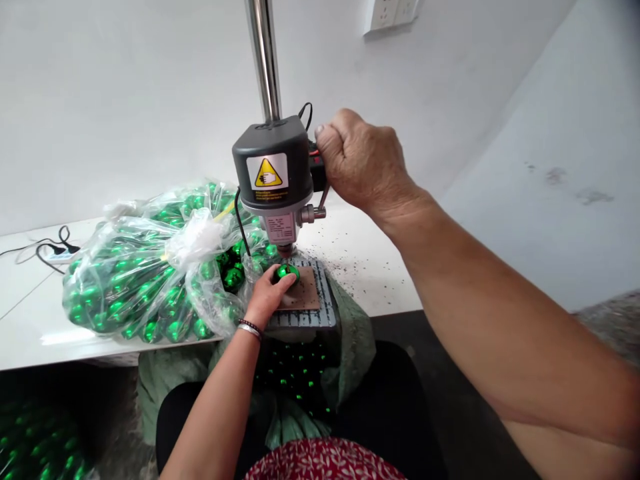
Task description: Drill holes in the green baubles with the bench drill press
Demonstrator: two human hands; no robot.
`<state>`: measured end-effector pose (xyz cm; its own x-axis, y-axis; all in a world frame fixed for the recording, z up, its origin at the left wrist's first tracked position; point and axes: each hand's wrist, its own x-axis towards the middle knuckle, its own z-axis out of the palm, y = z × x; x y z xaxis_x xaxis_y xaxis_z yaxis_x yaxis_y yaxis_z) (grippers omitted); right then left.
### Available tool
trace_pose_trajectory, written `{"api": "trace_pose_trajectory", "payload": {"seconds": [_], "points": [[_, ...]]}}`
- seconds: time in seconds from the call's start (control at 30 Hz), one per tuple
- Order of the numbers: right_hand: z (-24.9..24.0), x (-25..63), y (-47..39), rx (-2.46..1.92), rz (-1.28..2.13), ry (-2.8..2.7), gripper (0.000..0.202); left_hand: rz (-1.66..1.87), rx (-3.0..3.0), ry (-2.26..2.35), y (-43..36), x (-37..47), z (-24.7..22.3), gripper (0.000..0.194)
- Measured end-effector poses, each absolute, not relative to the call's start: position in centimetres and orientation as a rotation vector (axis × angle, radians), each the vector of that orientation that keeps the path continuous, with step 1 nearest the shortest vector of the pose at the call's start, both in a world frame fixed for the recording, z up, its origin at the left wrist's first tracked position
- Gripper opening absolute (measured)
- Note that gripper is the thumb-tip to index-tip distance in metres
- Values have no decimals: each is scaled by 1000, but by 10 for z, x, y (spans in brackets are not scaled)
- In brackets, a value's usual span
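Observation:
My left hand (269, 288) pinches a shiny green ball (287, 272) between thumb and fingers. The ball rests on a brown board (307, 293) on the grey slotted base (327, 308) of a small drill press (273, 163). Directly above the ball is the press's chuck (285, 250); whether the bit touches the ball I cannot tell. Up at the right side of the press head, my right hand (363, 157) is closed in a fist around the feed lever (325, 197), whose grip it mostly hides.
A clear plastic bag (135, 267) full of green balls lies left of the press on the white table (30, 333). Dark shavings (345, 267) are scattered to the right. Below the base hangs a green sack (355, 347) holding more balls. A power strip (60, 253) lies far left.

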<state>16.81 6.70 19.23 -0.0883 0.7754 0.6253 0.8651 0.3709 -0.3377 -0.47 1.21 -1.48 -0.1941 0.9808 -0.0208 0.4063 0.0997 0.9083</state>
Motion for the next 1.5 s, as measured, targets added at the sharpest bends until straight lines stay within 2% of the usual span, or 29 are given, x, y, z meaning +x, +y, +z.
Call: {"api": "trace_pose_trajectory", "payload": {"seconds": [0.5,0.67,1.07,1.33,1.5], "points": [[191,164,68,-1467,-261,-1856,49,1060,1534,1738,-2,0,-16,46],[190,164,70,-1473,-272,-1851,45,995,1656,1912,-7,6,-20,48],[188,163,62,-1430,-223,-1797,28,970,1648,1977,-6,8,-27,56],[175,168,41,-1374,-352,-1809,34,934,1657,2006,-6,8,-27,57],[161,173,28,-1261,-394,-1790,25,938,1670,2014,-6,8,-31,59]]}}
